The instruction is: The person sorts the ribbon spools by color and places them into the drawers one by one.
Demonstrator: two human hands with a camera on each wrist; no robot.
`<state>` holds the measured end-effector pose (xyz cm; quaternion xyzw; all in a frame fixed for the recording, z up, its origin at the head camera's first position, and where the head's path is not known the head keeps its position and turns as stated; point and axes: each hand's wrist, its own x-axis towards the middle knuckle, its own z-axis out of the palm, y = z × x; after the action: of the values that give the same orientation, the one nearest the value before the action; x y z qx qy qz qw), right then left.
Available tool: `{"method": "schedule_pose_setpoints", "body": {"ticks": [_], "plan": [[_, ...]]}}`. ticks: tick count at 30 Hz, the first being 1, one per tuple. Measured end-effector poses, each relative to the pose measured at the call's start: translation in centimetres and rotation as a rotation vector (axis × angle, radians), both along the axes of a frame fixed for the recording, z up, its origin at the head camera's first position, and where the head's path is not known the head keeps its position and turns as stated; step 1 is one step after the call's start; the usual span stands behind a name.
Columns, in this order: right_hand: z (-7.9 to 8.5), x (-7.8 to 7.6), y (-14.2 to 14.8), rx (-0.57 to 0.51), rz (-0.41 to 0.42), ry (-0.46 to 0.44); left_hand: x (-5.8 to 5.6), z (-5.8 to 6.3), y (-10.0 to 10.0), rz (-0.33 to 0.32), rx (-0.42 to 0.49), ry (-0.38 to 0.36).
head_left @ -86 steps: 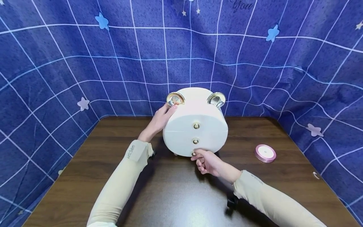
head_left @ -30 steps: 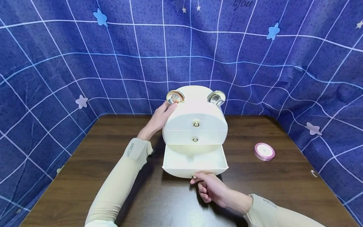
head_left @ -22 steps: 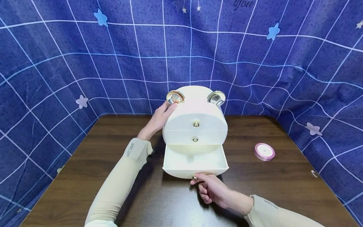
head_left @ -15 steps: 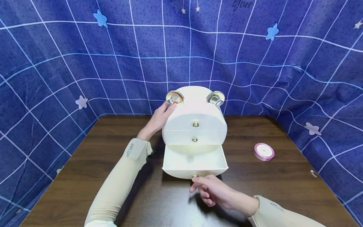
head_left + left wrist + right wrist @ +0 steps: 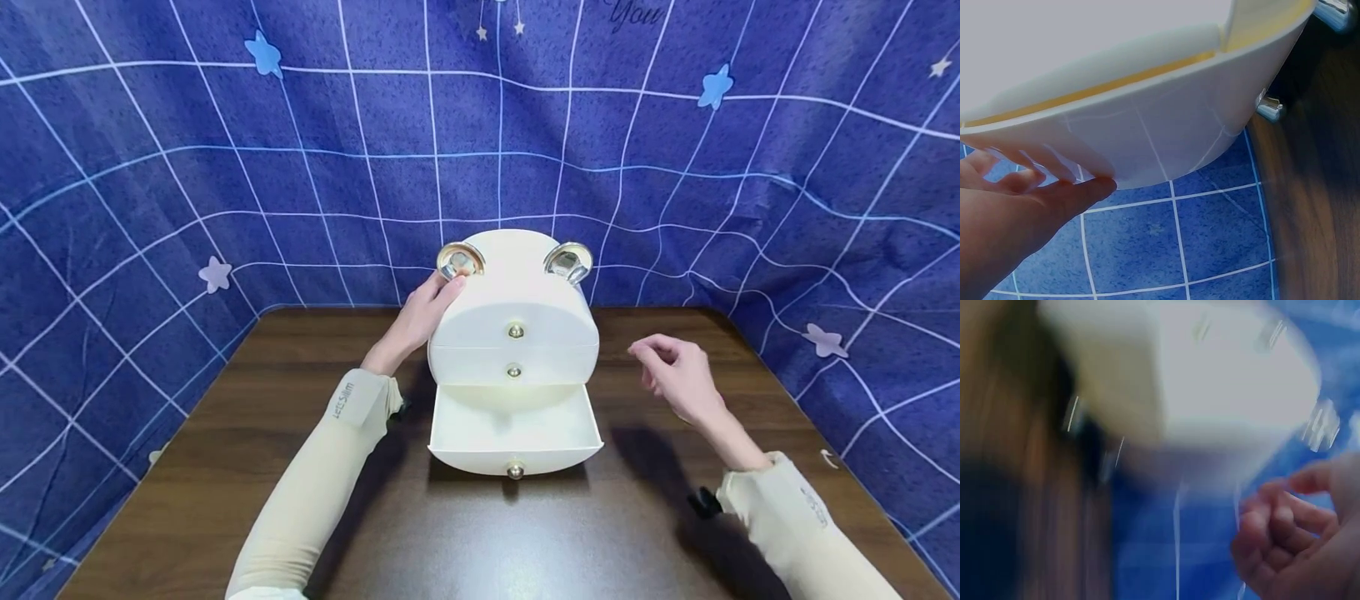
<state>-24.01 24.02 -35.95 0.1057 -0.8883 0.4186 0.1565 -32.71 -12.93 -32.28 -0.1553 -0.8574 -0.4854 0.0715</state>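
A white rounded storage box (image 5: 517,292) with gold knobs stands mid-table, its lowest drawer (image 5: 472,460) pulled out. Nothing lies in the visible part of that drawer. My left hand (image 5: 420,321) rests against the box's left side, just below a shiny gold-rimmed ear (image 5: 460,262). In the left wrist view, the fingers of the left hand (image 5: 1029,203) touch the box's smooth wall (image 5: 1154,131). My right hand (image 5: 678,379) is raised over the table right of the box, fingers loosely bent. Nothing shows in the right hand (image 5: 1297,531) in the blurred right wrist view. The pink ribbon spool is hidden.
The brown wooden table (image 5: 300,400) reaches back to a blue curtain (image 5: 337,183) with white grid lines and stars. A second ear (image 5: 568,262) sticks out at the box's top right. The open drawer juts toward the front.
The right hand pulled the bottom drawer open by its knob, let go, and moved right and back to where the ribbon spool was seen. The left hand stayed on the box.
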Motion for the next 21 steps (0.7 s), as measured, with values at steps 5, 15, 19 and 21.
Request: {"method": "schedule_pose_setpoints", "body": {"ticks": [5, 15, 19, 21], "plan": [[-3.0, -2.6, 4.5, 0.516, -0.207, -0.103, -0.1, 0.0, -0.1, -0.002, 0.000, -0.002], [-5.7, -3.8, 7.9, 0.622, -0.171, -0.482, -0.1, 0.1, -0.2, -0.006, 0.001, -0.005], [-6.2, -3.9, 8.1, 0.616, -0.184, -0.474, -0.1, 0.1, -0.1, -0.007, -0.004, -0.008], [-6.2, -3.7, 8.1, 0.605, -0.184, -0.457, -0.1, 0.2, 0.0, -0.007, -0.007, -0.006]]}}
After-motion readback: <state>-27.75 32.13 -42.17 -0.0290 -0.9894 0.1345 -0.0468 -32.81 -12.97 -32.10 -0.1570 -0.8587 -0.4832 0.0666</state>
